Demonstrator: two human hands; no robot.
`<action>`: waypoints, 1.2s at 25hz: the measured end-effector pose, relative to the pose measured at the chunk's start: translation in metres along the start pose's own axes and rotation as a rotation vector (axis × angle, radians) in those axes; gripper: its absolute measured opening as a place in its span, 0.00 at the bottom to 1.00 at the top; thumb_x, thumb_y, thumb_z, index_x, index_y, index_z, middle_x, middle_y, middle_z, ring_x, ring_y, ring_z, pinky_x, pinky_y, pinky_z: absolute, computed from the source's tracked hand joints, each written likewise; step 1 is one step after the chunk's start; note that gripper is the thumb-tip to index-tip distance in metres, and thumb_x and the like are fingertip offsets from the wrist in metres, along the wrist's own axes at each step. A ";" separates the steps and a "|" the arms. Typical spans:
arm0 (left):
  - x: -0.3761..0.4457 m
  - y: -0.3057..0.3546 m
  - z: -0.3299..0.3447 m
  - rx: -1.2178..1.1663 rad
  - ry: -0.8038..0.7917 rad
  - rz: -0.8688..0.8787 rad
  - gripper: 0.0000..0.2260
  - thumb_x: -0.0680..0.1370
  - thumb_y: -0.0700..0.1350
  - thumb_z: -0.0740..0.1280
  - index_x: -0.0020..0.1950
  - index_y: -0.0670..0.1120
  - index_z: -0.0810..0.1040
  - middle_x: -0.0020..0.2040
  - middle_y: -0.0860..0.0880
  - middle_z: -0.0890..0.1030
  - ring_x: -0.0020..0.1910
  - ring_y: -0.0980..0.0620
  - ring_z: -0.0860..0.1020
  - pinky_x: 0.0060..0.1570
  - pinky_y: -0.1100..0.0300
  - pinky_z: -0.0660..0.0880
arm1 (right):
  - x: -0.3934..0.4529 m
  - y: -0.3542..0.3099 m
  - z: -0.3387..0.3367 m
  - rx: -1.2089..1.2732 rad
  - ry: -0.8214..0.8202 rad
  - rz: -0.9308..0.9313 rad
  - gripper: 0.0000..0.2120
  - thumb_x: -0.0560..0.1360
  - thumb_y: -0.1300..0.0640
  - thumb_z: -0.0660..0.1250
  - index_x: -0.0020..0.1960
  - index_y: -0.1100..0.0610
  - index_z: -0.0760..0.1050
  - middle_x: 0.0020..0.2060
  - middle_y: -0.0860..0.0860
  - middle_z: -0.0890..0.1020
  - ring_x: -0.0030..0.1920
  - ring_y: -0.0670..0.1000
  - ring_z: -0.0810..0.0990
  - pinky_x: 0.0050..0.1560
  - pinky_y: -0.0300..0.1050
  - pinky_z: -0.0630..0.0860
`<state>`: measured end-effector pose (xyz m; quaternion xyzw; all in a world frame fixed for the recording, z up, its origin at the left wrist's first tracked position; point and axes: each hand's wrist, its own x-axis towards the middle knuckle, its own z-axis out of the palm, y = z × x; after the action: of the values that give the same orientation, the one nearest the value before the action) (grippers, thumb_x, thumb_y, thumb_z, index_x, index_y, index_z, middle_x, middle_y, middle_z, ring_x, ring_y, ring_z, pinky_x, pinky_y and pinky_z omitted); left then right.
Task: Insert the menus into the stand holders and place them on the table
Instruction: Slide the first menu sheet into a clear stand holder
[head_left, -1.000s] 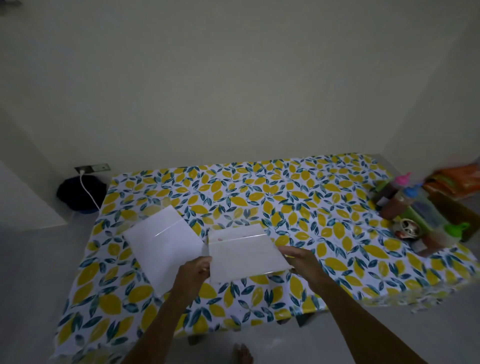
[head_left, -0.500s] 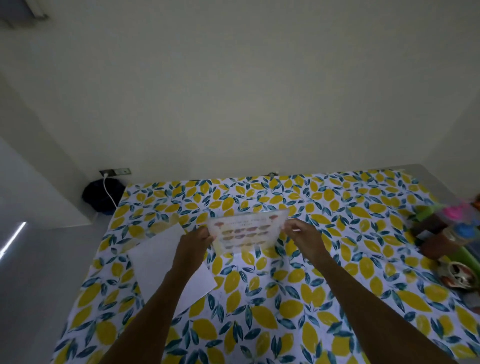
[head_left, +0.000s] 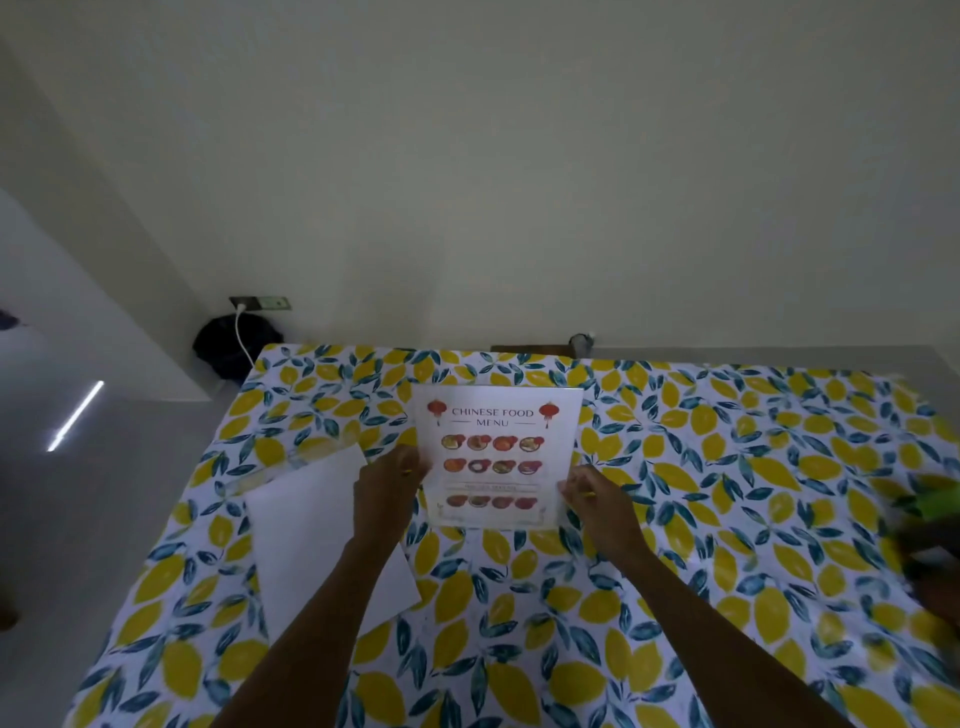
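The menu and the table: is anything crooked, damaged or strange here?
Little stands out. The menu stands straight, printed side readable, left hand and right hand gripping its side edges. The white sheet lies askew on the lemon tablecloth. Items at the right edge are blurred.

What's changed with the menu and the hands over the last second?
Both hands, left hand and right hand, turned the menu from blank back up to upright, printed side facing the camera, farther up the table. The white sheet stayed flat.
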<state>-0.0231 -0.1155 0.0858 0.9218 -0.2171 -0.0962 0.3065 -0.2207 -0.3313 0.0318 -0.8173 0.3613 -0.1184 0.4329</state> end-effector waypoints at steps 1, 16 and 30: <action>0.001 -0.001 0.003 -0.001 0.008 -0.010 0.07 0.77 0.51 0.67 0.43 0.49 0.77 0.43 0.50 0.83 0.43 0.47 0.81 0.41 0.56 0.72 | 0.001 0.000 0.002 0.002 0.004 0.013 0.08 0.77 0.46 0.65 0.43 0.48 0.72 0.42 0.48 0.83 0.43 0.48 0.82 0.42 0.47 0.77; 0.002 -0.015 0.017 0.011 -0.105 -0.039 0.08 0.76 0.51 0.68 0.46 0.47 0.76 0.45 0.49 0.84 0.46 0.46 0.81 0.43 0.55 0.73 | -0.010 -0.005 0.020 -0.032 0.109 0.073 0.09 0.78 0.49 0.65 0.42 0.52 0.71 0.36 0.47 0.80 0.37 0.43 0.78 0.32 0.37 0.71; -0.038 -0.209 -0.038 -0.076 -0.136 -0.277 0.19 0.75 0.49 0.71 0.62 0.44 0.72 0.59 0.42 0.73 0.55 0.41 0.77 0.53 0.49 0.75 | -0.060 -0.116 0.211 -0.327 -0.242 0.029 0.12 0.76 0.48 0.63 0.52 0.56 0.70 0.45 0.52 0.75 0.46 0.54 0.74 0.43 0.47 0.69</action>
<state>0.0264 0.0722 -0.0089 0.9220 -0.1046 -0.2079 0.3096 -0.0999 -0.1164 0.0051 -0.8797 0.3328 0.0470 0.3365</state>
